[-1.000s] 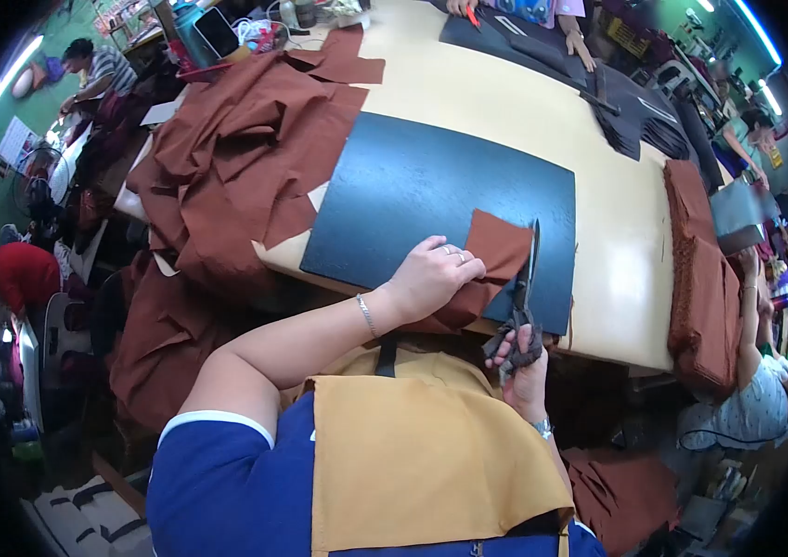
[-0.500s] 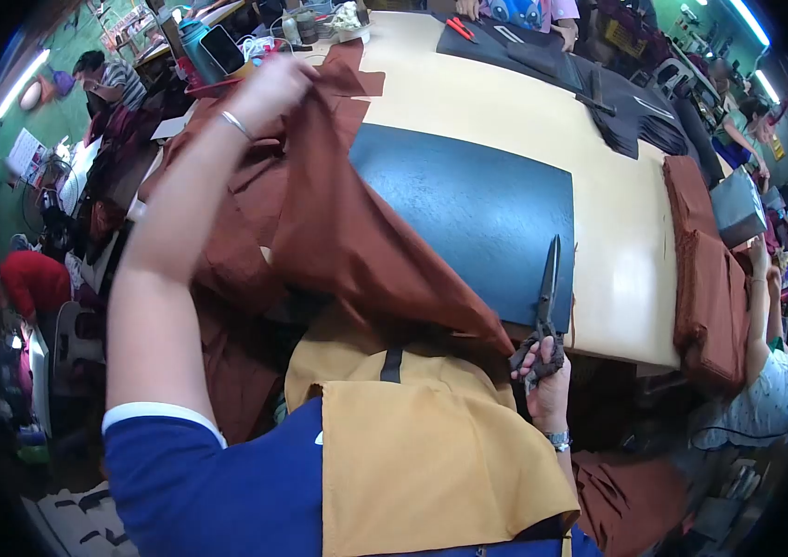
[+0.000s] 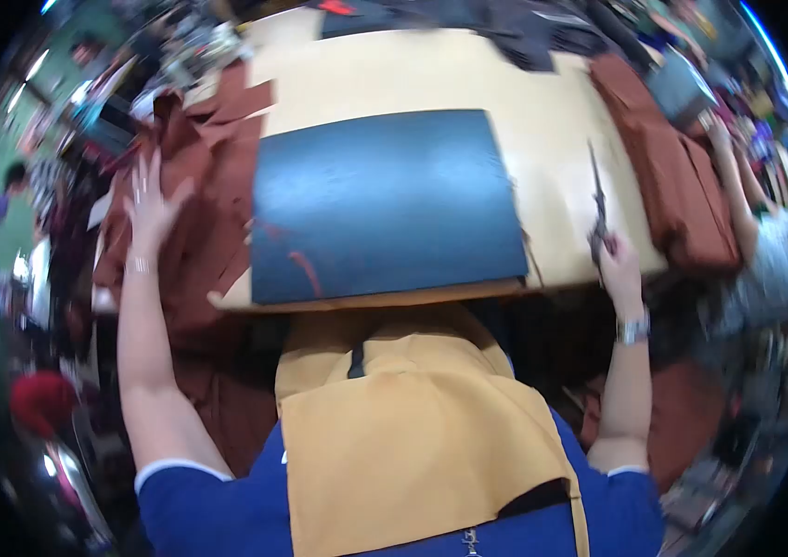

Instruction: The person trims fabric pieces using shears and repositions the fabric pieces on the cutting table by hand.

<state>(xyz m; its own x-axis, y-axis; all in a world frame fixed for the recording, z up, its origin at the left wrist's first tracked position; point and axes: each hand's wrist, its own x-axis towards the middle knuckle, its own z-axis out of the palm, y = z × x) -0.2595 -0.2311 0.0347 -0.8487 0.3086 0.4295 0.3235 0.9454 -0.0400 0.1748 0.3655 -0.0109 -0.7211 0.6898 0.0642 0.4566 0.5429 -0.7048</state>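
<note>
My left hand [image 3: 155,212] is spread flat over the rumpled rust-brown cloth [image 3: 222,190] at the table's left side, fingers apart; motion blurs it slightly. A pair of dark scissors [image 3: 596,190] is in my right hand [image 3: 620,267], over the table's right front part, blades pointing away from me. Between my hands lies a dark blue-black mat [image 3: 380,200]. A thin reddish scrap [image 3: 304,271] rests near the mat's front left corner. The cloth hangs down over the table's front left edge.
A folded stack of rust-brown cloth [image 3: 668,172] borders the table on the right, with a grey box [image 3: 679,88] beyond it. Dark cloth pieces [image 3: 516,35] and a red-handled tool [image 3: 338,7] are at the far side. Another person's arm [image 3: 736,190] is at right.
The brown cloth that my left hand held raised across the mat is now down at the left, released, uncovering the mat. My right hand has moved right with the scissors. The view has shifted.
</note>
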